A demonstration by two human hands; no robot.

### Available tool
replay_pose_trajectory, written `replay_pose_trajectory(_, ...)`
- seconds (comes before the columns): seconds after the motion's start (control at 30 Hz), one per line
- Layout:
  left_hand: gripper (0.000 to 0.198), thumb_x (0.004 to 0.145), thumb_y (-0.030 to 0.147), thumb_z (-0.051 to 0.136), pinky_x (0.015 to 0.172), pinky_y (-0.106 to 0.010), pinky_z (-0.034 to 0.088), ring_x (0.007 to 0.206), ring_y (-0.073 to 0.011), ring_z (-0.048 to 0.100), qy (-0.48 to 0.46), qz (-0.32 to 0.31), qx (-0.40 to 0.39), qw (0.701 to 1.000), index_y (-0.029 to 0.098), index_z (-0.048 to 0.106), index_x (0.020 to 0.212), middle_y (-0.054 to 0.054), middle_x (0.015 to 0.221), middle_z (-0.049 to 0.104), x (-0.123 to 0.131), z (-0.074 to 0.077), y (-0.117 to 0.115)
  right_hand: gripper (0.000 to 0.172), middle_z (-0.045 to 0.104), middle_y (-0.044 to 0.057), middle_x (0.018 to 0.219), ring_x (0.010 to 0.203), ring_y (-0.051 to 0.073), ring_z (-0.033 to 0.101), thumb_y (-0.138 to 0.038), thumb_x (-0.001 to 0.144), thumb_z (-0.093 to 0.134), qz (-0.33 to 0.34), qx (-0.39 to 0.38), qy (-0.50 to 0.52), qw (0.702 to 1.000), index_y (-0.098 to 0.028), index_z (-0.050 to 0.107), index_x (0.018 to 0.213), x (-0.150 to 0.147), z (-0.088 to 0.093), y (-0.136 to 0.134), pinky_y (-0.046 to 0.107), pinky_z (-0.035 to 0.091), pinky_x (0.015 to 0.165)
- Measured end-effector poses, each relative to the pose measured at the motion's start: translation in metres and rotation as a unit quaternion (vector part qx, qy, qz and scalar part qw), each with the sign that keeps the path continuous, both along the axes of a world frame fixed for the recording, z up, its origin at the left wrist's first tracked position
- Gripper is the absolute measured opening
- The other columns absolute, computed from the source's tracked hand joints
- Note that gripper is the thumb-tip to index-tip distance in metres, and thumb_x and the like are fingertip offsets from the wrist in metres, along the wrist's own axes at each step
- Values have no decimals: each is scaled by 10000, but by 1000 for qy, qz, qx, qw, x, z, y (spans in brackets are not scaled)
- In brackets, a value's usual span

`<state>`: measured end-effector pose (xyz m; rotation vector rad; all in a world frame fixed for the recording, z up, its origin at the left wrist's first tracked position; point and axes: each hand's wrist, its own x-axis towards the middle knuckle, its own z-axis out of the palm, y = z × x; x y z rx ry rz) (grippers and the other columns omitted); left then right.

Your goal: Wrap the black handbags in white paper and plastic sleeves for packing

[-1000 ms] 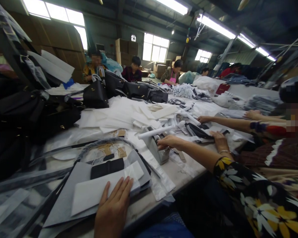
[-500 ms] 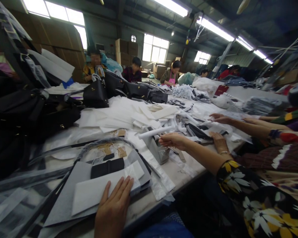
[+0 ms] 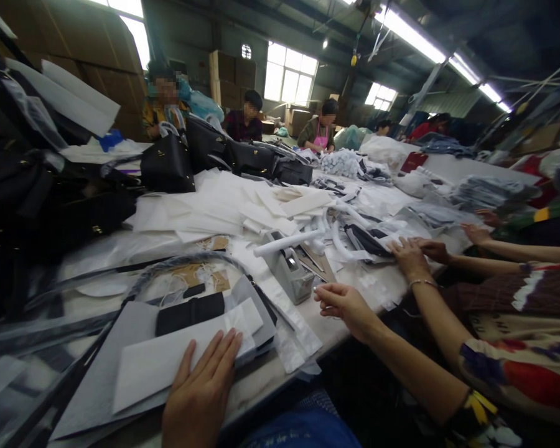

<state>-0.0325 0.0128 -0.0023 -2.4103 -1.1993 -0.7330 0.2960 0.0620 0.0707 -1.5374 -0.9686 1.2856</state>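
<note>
My left hand (image 3: 205,386) lies open, its fingers spread on a folded white sheet (image 3: 154,367). That sheet rests on a grey flat piece (image 3: 93,373), beside a black rolled piece (image 3: 189,314) and under the arch of a wrapped strap (image 3: 168,267). To the right, my right hand (image 3: 340,305) hangs over the table edge with thumb and forefinger pinched. A small pale bit at its fingertips is too small to name. Just behind it stands a grey tape dispenser (image 3: 289,274), with a white tube (image 3: 287,242) lying across its back.
White sheets (image 3: 205,205) are heaped mid-table, with black bags (image 3: 165,165) behind and at the left. Close on the right, another person's hand (image 3: 408,258) touches a wrapped black item (image 3: 366,239); more hands are beyond. Clear plastic sleeves (image 3: 294,336) reach the table's front edge.
My right hand has moved down, from over the dispenser to in front of it, and its fingers have drawn together. My left hand stays on the sheet. The view has shifted slightly.
</note>
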Motion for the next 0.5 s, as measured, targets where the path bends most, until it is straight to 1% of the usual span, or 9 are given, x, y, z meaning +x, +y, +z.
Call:
replay_pose_trajectory(0.13,432,996,181,382,1247,-445,92,1184,-230,642,-10,-3,0,1000,162,541,1397,-53,1369,621,1,4,0,389,703,47,774,538,95,548,-522,682,799,3,23,-54,998,-157,721,794,5,-25,7,213,442,458)
replay_pose_trajectory(0.2,427,997,185,382,1246,-441,97,1184,-232,642,-16,-5,1,1000,166,549,1389,-58,1370,621,1,5,0,367,694,35,715,495,92,512,-510,683,792,18,35,-91,995,-158,731,769,8,-30,8,218,405,436)
replay_pose_trajectory(0.23,424,998,187,382,1246,-441,97,1186,-232,641,-17,-7,0,1000,167,552,1386,-58,1372,620,1,5,0,346,690,30,689,482,93,504,-494,690,789,31,41,-110,993,-159,739,759,9,-29,6,224,399,438)
replay_pose_trajectory(0.27,424,1000,190,381,1246,-442,95,1188,-232,639,-16,-9,-1,1000,167,550,1388,-58,1374,618,1,5,0,318,689,28,673,481,97,507,-472,699,786,46,48,-127,990,-161,747,752,10,-27,4,229,404,450)
replay_pose_trajectory(0.33,425,1005,196,379,1245,-447,94,1192,-232,636,-16,-7,-6,1000,165,543,1396,-58,1377,615,1,5,-1,249,703,27,685,521,113,552,-418,724,782,82,61,-153,983,-173,765,763,7,-15,-3,241,437,509)
replay_pose_trajectory(0.4,427,1009,201,377,1245,-447,93,1203,-231,629,-16,-3,-11,1000,165,535,1404,-57,1382,610,1,5,-2,181,732,33,753,620,138,616,-368,777,756,156,104,-197,962,-192,777,811,-2,4,-7,252,476,599)
replay_pose_trajectory(0.43,424,1010,201,383,1246,-447,91,1210,-230,624,-17,0,-15,1000,167,534,1405,-56,1386,607,1,5,-2,156,741,34,783,662,146,633,-346,810,732,207,138,-225,942,-199,778,835,-9,15,-7,256,486,637)
replay_pose_trajectory(0.5,414,1008,196,405,1247,-448,86,1224,-229,615,-19,7,-27,999,172,540,1398,-51,1391,603,2,5,-3,151,747,34,820,700,148,641,-321,876,674,323,212,-275,881,-206,772,885,-27,36,-2,256,488,675)
